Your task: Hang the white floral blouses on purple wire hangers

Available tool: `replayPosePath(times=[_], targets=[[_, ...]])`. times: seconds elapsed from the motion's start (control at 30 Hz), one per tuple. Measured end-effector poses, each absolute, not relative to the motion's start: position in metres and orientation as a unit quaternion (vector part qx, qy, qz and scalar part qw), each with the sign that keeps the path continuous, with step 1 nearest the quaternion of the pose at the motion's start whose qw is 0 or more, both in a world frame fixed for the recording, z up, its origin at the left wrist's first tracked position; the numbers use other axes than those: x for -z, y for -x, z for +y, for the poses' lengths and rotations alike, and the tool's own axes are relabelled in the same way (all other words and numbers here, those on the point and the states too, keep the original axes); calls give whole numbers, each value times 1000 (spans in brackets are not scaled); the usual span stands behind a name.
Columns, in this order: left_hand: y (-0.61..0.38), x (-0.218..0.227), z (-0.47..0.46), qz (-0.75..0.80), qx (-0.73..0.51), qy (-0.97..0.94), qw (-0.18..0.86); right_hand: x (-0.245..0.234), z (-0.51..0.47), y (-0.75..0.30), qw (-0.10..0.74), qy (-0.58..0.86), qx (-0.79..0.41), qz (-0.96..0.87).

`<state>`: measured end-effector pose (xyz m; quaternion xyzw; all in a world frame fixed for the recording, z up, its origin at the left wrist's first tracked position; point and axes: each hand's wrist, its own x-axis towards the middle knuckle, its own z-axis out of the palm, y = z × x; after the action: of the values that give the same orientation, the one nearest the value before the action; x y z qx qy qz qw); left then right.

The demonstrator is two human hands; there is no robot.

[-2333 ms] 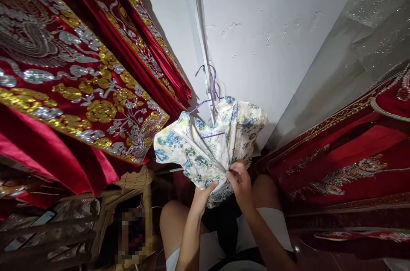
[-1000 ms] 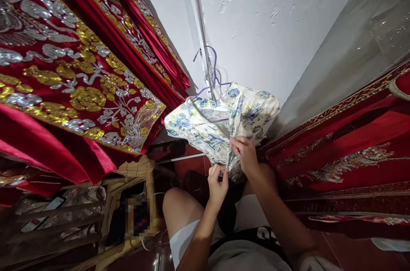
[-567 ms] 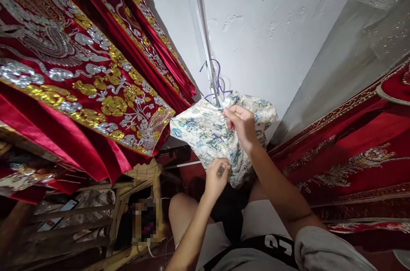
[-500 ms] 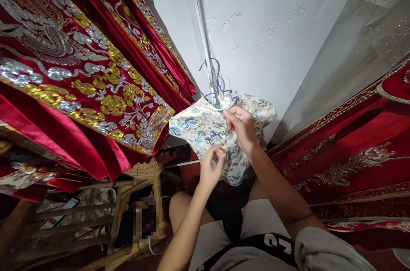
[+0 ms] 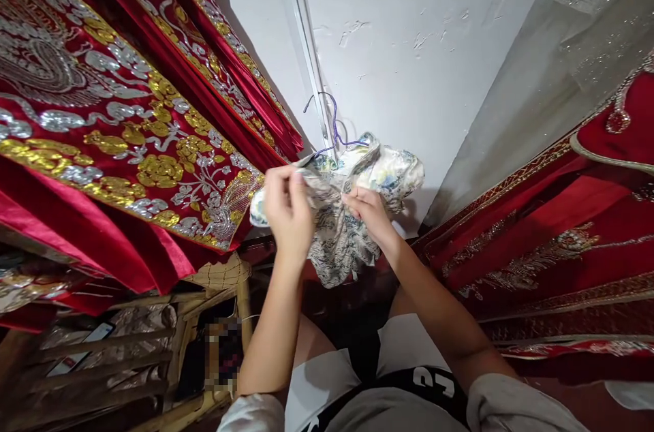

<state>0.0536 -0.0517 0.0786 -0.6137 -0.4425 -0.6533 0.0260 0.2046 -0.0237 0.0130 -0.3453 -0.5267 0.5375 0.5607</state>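
A floral blouse (image 5: pixel 332 241), white with blue and green flowers, hangs on a purple hanger (image 5: pixel 335 125) hooked at a metal rail. Its front is parted and the paler inner side of the fabric shows. My left hand (image 5: pixel 290 207) is closed on the blouse's left front edge near the collar; motion blurs it a little. Lower down on the other side, my right hand (image 5: pixel 368 212) pinches the opposite front edge between thumb and fingers. The fingertips of the left hand are partly hidden.
Red garments with gold and silver sequins (image 5: pixel 174 159) hang at the left. More red embroidered cloth (image 5: pixel 552 241) is at the right. A bamboo chair (image 5: pixel 245 302) stands low left, near a phone (image 5: pixel 82 350). Behind the blouse is a white wall (image 5: pixel 409 43).
My left hand has moved up and left to the blouse's collar side, and my right hand has shifted slightly down. The blouse front, closed before, is now pulled apart.
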Motion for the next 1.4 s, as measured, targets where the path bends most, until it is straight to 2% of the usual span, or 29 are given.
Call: replayPosePath(times=[0.1,0.2,0.3,0.43,0.57,0.67,0.73,0.8,0.9,1.1,1.27,1.4], targets=[[-2,-73,-45,-436,761,480,-12,10,-40,-206,547,364,-563,-501],[47,-42,-43,-398,829,320,-228,28,-65,-204,541,375,-572,-491],[57,12,-56,-401,785,152,-447,46,-86,-199,534,387,-575,-484],[20,80,-80,-380,757,14,-532,68,-98,-208,532,430,-572,-452],[-7,104,-89,-387,758,34,-525,84,-101,-239,474,484,-538,-502],[-19,91,-91,-387,772,112,-491,96,-103,-259,385,513,-526,-559],[-34,74,-97,-381,751,178,-509,102,-104,-264,341,535,-516,-575],[-56,58,-106,-375,710,241,-545,105,-102,-261,349,549,-507,-566],[-87,44,-122,-387,632,340,-578,102,-95,-248,408,512,-523,-546],[-86,37,-137,-445,551,460,-535,79,-83,-223,440,419,-602,-518],[-51,40,-141,-471,568,451,-503,49,-78,-207,360,324,-680,-551],[-22,47,-140,-517,561,493,-418,29,-75,-193,276,292,-581,-708]])
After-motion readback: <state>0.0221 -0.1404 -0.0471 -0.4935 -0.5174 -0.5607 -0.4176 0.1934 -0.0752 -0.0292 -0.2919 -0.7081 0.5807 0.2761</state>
